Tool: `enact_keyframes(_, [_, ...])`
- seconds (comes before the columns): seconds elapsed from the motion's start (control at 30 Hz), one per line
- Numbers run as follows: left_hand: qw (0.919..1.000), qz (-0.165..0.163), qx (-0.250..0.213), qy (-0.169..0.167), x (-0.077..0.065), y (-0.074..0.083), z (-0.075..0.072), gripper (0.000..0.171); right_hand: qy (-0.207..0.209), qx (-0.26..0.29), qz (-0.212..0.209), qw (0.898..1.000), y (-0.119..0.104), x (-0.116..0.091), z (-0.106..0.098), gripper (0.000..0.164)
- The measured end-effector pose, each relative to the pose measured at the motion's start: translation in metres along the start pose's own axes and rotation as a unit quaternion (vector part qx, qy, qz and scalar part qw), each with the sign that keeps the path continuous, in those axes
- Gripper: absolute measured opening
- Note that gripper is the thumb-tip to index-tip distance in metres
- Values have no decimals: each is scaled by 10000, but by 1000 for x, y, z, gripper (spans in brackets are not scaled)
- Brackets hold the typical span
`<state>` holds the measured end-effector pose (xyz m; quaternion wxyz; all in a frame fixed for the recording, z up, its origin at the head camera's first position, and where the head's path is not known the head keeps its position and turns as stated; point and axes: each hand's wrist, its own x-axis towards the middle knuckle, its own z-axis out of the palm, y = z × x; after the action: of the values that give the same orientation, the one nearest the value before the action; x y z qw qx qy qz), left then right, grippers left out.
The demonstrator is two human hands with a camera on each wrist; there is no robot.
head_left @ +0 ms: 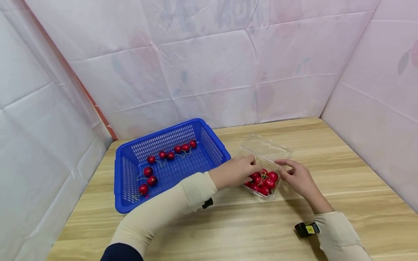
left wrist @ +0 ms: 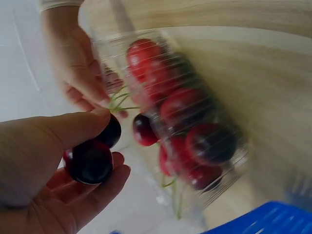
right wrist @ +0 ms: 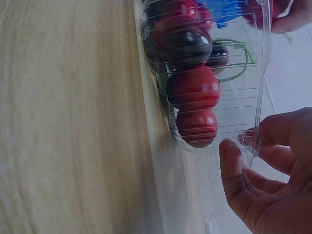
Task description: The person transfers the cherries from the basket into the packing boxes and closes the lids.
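Note:
My left hand is over the left side of a clear plastic clamshell box. Two dark red cherries are held between its thumb and fingers, as the left wrist view shows. Inside the box lies a heap of red cherries with green stems. At the box's right rim is my right hand, pinching the corner between thumb and fingers. The box's hinged lid lies folded back behind it.
Left of the box stands a blue plastic basket with slotted walls. Several stemmed cherries lie along its back and left sides. The wooden table meets a white cloth wall at the back.

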<state>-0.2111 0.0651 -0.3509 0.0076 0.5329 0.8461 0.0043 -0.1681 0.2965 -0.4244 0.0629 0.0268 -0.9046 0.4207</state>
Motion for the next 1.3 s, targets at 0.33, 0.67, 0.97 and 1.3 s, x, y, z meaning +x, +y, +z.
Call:
enact_keyframes(0.33, [9997,138,225,-6,8,-1,20,30,-14,6,14,10000,0,-1,0,32])
enact_keyframes(0.67, [9984,60,-315,-465,10,-1,26,30,9,-6,-24,10000,0,0,1,32])
enact_keyframes(0.97, [9998,-117,-180,27,6,-1,25,28,10,-27,-11,10000,0,-1,0,32])
enact_keyframes(1.3, [9970,-552,147,529,1,5,24,28,0,-30,-9,10000,0,0,1,32])
